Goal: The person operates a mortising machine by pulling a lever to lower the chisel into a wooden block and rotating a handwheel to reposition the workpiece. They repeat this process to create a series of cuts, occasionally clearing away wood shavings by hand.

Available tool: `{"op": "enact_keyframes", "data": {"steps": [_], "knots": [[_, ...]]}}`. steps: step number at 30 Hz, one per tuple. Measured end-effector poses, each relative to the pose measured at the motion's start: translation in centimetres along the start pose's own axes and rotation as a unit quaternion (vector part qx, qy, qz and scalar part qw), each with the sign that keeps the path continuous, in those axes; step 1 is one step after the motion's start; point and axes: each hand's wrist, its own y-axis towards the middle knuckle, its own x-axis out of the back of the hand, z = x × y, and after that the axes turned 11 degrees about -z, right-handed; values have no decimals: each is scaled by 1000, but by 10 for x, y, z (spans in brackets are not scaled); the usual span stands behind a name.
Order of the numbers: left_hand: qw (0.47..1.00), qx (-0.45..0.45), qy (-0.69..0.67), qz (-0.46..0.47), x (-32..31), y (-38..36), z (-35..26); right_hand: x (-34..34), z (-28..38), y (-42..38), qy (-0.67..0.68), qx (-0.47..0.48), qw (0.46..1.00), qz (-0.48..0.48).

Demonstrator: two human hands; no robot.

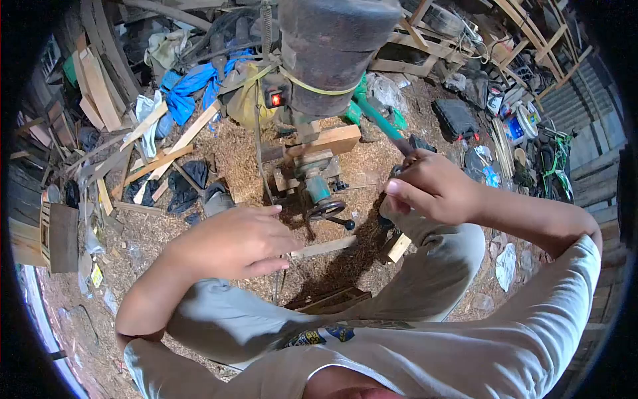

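Observation:
My right hand (432, 186) is wrapped round the lower end of a green lever (379, 120) that slants down from a machine. My left hand (242, 243) hovers over my left knee with nothing in it, fingers stretched out. Ahead stands the machine, with a large dark housing (339, 43) and a glowing red switch (276, 100). Beneath the housing a wooden block (325, 141) lies across the machine's vise-like holder. A handwheel (326, 211) with a black knob (349, 225) sits below, to the right of my left hand. The tool's contact with the block is hidden.
Wood shavings (229, 156) cover the ground. Loose wooden strips (159, 163) and a blue cloth (189, 96) lie to the left. A wooden offcut (397, 248) sits by my right leg. On the right are a black case (455, 118) and a white bucket (525, 123).

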Motion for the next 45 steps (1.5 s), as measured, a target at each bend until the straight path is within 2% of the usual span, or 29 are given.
{"op": "enact_keyframes", "data": {"steps": [3, 5, 7, 9, 14, 17, 18, 19, 21, 25, 28, 29, 32, 35, 36, 39, 43, 45], "knots": [[1000, 1, -9, 5, 0, -10, 10, -2, -8, 4, 11, 3, 1000, 15], [1000, 9, -28, 4, 3, -17, 17, -5, -6, 5, -16, 83, 996, -21], [999, 17, -45, 0, 6, -23, 23, -12, -7, 6, -17, 83, 996, -4], [999, 41, -32, -14, 7, -28, 27, -29, -13, 2, -59, 101, 993, -30], [998, 27, -53, -33, 3, -35, 31, -73, -40, -7, -119, 125, 985, -13], [997, 22, -63, -27, 0, -38, 31, -121, -65, -7, -152, 141, 978, -4], [997, 23, -67, -26, -1, -40, 31, -142, -75, -9, -210, 129, 969, -1], [997, 24, -63, -25, -2, -43, 31, -165, -86, -2, -149, 155, 968, -130], [995, 34, -58, -68, -9, -47, 32, -197, -111, 0, -137, 154, 969, -137], [996, 75, -44, -29, -16, -55, 40, -230, -136, 6, -163, 173, 962, -138], [997, 65, -29, -13, -26, -56, 46, -257, -156, 15, -188, 175, 956, -145], [998, 63, -24, -15, -28, -53, 47, -262, -160, 17, -191, 177, 954, -148], [988, 103, -78, 81, -28, -42, 51, -264, -160, 17, -168, 173, 957, -158], [986, 113, -75, 98, -31, -34, 54, -266, -159, 14, -167, 154, 962, -154], [990, 107, -55, 73, -36, -36, 56, -267, -158, 14, -162, 165, 957, -173], [988, 128, -39, 80, -30, -26, 53, -266, -156, 11, -156, 179, 952, -194], [983, 157, 50, 77, -25, -16, 37, -244, -138, 0, -138, 203, 949, -198], [987, 139, 50, 58, -26, -14, 32, -228, -126, -9, -127, 209, 947, -206]]}}
